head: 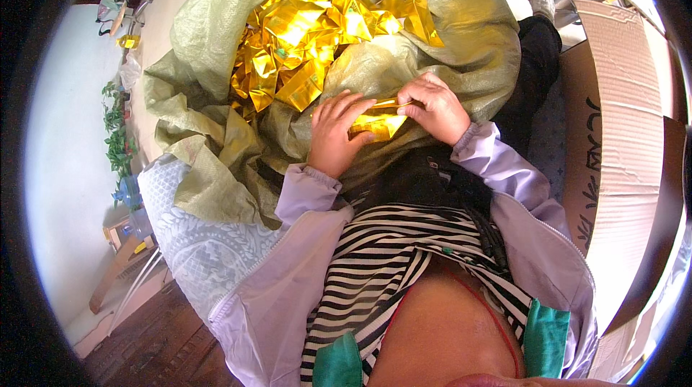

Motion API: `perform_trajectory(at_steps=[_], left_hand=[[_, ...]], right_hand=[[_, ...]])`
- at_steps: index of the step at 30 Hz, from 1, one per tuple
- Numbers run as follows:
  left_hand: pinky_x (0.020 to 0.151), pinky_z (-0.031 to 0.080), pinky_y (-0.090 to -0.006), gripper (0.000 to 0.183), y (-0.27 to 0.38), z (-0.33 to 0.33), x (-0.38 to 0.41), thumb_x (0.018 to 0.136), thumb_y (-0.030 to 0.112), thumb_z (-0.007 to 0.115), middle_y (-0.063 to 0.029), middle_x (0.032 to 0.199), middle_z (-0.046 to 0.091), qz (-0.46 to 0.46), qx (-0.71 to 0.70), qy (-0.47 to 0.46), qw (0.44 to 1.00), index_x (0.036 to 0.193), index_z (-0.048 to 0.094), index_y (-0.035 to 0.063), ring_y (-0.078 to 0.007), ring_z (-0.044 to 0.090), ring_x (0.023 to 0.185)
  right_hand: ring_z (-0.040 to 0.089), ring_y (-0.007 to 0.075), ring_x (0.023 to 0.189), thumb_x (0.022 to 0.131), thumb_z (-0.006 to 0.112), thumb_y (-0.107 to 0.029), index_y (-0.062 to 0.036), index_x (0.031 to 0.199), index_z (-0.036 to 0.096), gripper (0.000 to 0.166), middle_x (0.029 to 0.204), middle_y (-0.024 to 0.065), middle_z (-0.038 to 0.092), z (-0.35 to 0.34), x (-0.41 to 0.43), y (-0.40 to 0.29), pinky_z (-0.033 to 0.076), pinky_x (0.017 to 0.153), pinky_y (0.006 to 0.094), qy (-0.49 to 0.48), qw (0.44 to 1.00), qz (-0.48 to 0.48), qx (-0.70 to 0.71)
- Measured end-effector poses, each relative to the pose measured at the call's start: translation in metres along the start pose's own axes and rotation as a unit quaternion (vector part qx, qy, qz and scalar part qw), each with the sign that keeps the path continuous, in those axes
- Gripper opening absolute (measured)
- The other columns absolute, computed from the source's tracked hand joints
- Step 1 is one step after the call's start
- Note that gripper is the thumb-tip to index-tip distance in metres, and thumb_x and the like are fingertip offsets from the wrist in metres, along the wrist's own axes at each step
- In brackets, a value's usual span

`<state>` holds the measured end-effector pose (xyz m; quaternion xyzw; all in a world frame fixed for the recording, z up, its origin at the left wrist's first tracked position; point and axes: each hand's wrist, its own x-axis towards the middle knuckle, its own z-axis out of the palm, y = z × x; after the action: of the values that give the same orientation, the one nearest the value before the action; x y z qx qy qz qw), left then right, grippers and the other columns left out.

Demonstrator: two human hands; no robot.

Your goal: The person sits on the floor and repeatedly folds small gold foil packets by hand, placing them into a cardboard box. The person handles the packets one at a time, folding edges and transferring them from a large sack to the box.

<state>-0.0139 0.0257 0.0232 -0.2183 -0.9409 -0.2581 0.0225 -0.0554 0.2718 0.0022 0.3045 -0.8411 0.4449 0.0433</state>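
My left hand [339,128] and my right hand [434,108] hold one piece of folded gold foil paper [380,124] between them, over my lap. The left fingers lie across its left end with the thumb on the near edge. The right thumb and forefinger pinch its upper right corner. Just beyond my hands, a pile of shiny folded gold foil pieces [303,30] lies in the wide mouth of a yellow-green woven sack [211,30], whose loose cloth spreads under my forearms.
A cardboard box [621,100] with handwriting stands at the right. Behind it, a shoe [540,0] shows near a metal rack. Green plants [120,138] and a wooden stand [116,268] are along the left wall. A patterned grey-white cloth [216,241] lies by my left side.
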Motion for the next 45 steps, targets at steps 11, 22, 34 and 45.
perform_trajectory(at_steps=[11,22,34,45], left_hand=[[0.106,0.035,-0.0366,0.034,-0.019,-0.049,0.007,0.081,0.020,0.079,-0.0125,0.130,0.057,-0.080,-0.460,-0.075,0.881,0.106,0.060,0.0061,-0.0224,0.051,0.123],[0.104,0.035,-0.0373,0.034,-0.027,-0.051,0.002,0.083,0.030,0.078,-0.0151,0.130,0.055,-0.092,-0.553,-0.145,0.816,0.098,0.062,0.0042,-0.0249,0.049,0.122],[0.113,0.033,-0.0543,0.077,-0.023,0.002,-0.007,0.087,0.037,0.073,-0.0110,0.148,0.046,-0.159,-0.781,0.001,0.603,0.148,0.035,0.0076,-0.0319,0.044,0.136],[0.102,0.048,-0.0446,0.065,-0.002,0.006,0.005,0.091,0.029,0.070,-0.0083,0.141,0.054,-0.159,-0.832,0.029,0.531,0.145,0.041,0.0079,-0.0253,0.052,0.130]], right_hand=[[0.051,0.0043,0.080,0.092,0.069,-0.010,-0.0047,0.089,0.060,0.011,0.083,-0.0055,0.057,-0.019,0.012,0.002,0.044,0.076,0.0224,-0.037,0.914,0.183,0.360],[0.052,0.0039,0.079,0.095,0.066,-0.014,-0.0041,0.091,0.060,0.012,0.084,-0.0049,0.058,-0.033,0.012,0.011,0.044,0.075,0.0220,-0.057,0.891,0.214,0.396],[0.056,0.0087,0.091,0.092,0.070,-0.022,-0.0095,0.108,0.060,0.023,0.104,-0.0033,0.057,-0.021,0.004,0.015,0.045,0.079,0.0238,-0.016,0.714,0.204,0.670],[0.058,0.0065,0.080,0.093,0.068,-0.014,-0.0096,0.104,0.062,0.013,0.094,-0.0038,0.060,-0.008,0.004,0.021,0.051,0.071,0.0222,0.006,0.650,0.212,0.730]])
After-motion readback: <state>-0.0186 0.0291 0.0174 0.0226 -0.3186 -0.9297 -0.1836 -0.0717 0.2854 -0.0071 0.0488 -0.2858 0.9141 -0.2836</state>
